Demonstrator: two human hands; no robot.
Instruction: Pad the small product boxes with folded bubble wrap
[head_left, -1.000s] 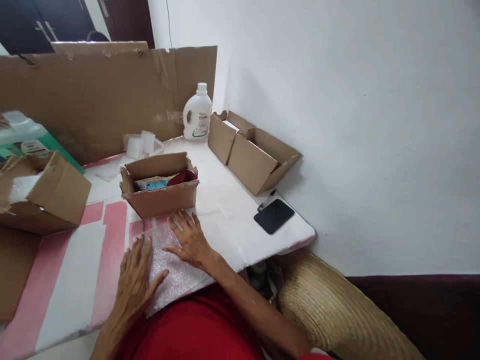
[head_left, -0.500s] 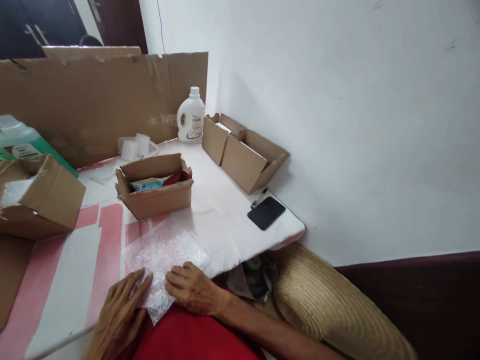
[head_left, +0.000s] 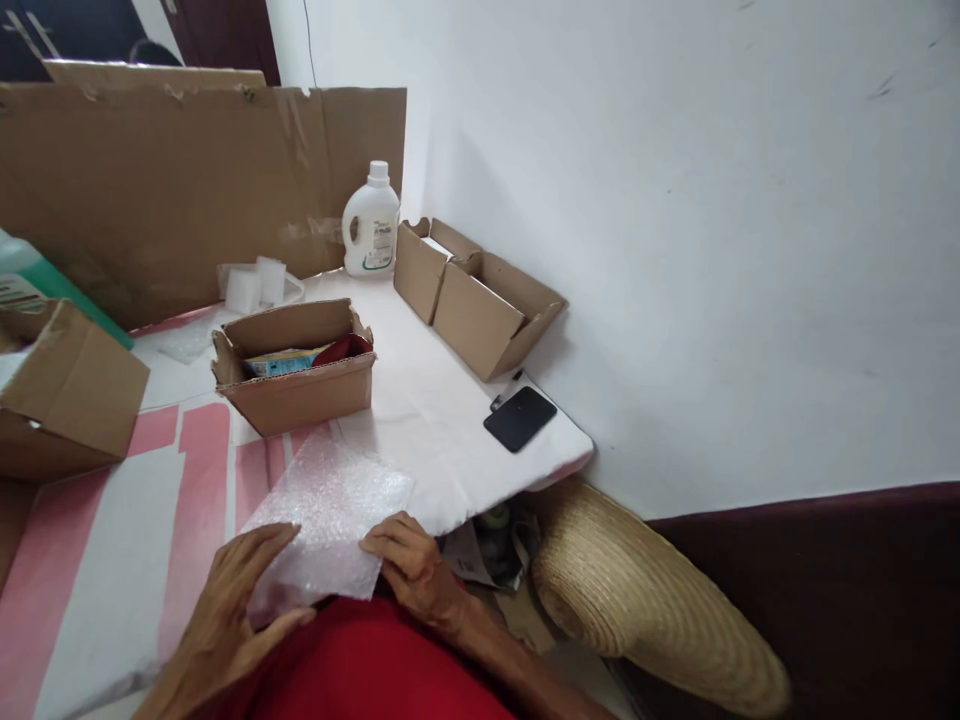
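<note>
A clear sheet of bubble wrap (head_left: 330, 510) lies flat at the near edge of the table, partly over a pink-striped area. My left hand (head_left: 232, 610) rests on its left side, fingers stretched over the plastic and thumb spread apart toward the red clothing. At the right edge of the sheet, my right hand (head_left: 416, 565) has its fingers and thumb closed on the plastic. Just beyond the sheet stands an open cardboard box (head_left: 315, 400) with blue and dark red packets inside.
A black phone (head_left: 520, 418) lies near the table's right corner. Behind it are joined cardboard boxes (head_left: 476, 325) and a white bottle (head_left: 371, 230). Another box (head_left: 82, 390) and a green-liquid jug (head_left: 56, 280) are left. A woven straw item (head_left: 637, 600) sits below the table edge.
My hands have moved apart, the right one outward to the sheet's edge. The bubble wrap now lies more spread out, its near corner no longer pointing down between the hands. The view shifted slightly.
</note>
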